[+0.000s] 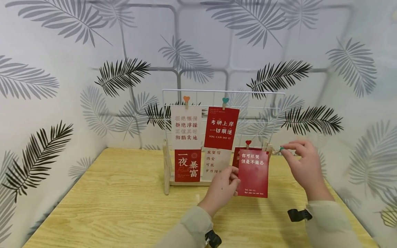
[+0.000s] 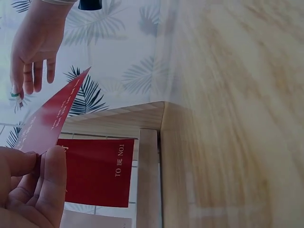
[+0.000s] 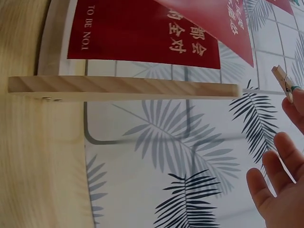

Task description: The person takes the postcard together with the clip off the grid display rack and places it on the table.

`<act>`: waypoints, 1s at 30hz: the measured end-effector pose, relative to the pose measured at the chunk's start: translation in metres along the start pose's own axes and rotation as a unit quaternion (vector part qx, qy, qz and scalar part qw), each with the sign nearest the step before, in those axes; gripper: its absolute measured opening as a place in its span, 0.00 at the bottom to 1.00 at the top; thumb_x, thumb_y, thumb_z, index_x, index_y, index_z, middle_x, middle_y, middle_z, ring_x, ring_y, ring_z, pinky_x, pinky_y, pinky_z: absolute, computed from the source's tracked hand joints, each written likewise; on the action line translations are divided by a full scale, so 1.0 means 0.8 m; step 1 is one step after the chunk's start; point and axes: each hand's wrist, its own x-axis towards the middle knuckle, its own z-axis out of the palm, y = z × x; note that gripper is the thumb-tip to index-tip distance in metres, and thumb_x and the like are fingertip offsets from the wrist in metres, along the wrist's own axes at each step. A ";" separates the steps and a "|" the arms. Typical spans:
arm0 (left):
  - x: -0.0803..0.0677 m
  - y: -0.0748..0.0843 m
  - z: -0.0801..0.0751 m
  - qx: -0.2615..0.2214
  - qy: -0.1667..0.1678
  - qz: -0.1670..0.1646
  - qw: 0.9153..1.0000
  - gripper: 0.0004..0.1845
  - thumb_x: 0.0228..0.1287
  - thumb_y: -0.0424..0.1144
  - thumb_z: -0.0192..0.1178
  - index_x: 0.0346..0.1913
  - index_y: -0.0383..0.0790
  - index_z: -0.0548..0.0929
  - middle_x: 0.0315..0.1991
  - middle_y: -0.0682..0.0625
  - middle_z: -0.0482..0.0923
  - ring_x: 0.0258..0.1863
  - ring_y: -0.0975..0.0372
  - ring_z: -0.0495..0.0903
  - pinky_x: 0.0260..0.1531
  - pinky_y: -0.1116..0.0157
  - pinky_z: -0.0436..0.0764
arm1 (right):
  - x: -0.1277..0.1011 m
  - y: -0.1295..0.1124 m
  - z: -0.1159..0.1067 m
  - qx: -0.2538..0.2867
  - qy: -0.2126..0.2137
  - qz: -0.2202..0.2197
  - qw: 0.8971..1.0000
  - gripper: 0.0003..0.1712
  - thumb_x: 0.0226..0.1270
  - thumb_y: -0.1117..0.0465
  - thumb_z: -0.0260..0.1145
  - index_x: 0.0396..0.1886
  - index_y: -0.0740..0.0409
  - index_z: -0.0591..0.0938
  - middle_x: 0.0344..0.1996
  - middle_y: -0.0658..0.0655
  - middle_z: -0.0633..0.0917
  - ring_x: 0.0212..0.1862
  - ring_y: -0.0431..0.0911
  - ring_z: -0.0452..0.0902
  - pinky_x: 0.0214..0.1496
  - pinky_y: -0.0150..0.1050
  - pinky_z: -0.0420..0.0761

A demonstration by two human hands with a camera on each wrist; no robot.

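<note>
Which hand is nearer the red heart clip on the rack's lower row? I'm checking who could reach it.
Left. The left hand holds a red card just below the red heart clip; the right hand is farther right.

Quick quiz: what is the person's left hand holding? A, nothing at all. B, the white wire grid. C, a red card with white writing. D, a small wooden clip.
C: in the head view the left hand pinches the left edge of the red card in front of the wire grid, while the right hand holds the small clip.
</note>
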 end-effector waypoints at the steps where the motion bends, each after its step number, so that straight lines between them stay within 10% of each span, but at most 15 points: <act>1: -0.001 -0.001 0.000 -0.004 -0.001 -0.004 1.000 0.13 0.75 0.35 0.58 0.59 0.44 0.77 0.36 0.56 0.78 0.26 0.61 0.81 0.29 0.66 0.83 | -0.002 0.003 0.001 0.000 -0.001 0.002 1.000 0.13 0.75 0.59 0.64 0.46 0.65 0.86 0.53 0.64 0.75 0.54 0.60 0.69 0.50 0.59 0.70; 30: -0.020 -0.031 0.012 -0.021 -0.025 -0.056 0.998 0.10 0.73 0.33 0.60 0.54 0.45 0.78 0.34 0.55 0.79 0.25 0.61 0.80 0.26 0.63 0.84 | -0.045 0.066 0.028 0.011 -0.084 0.088 0.992 0.21 0.78 0.51 0.60 0.51 0.65 0.84 0.52 0.65 0.75 0.55 0.62 0.71 0.52 0.61 0.76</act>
